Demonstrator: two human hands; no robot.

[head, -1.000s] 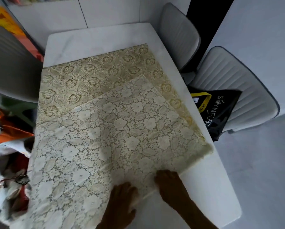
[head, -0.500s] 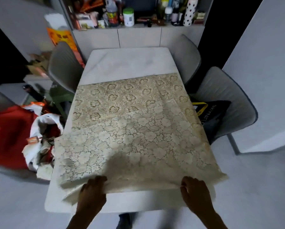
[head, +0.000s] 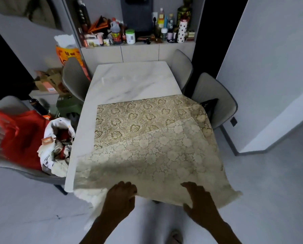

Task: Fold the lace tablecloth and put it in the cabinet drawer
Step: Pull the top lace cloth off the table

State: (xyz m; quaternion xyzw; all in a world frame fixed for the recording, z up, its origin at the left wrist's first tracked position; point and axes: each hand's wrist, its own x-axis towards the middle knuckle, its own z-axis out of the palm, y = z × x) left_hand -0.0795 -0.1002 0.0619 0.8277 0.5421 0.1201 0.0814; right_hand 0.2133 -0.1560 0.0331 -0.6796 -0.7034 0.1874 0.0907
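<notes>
Tablecloth: the lace tablecloth [head: 147, 147] lies on the near half of the table [head: 133, 81], one layer folded askew over another, its near edge hanging off the table's near end.
Left hand: the left hand [head: 120, 198] grips that near edge left of its middle, fingers curled over the cloth.
Right hand: the right hand [head: 200, 199] holds the same edge further right, thumb on top and fingers spread over the lace.
Edges: the cloth's right side overhangs the table's right edge; a fringed corner droops beyond the right hand.
Room: the table's far half is bare marble; two grey chairs [head: 215, 101] stand close along its right side, one more on the left, and a heap of clothes [head: 32, 136] sits by its left edge.
</notes>
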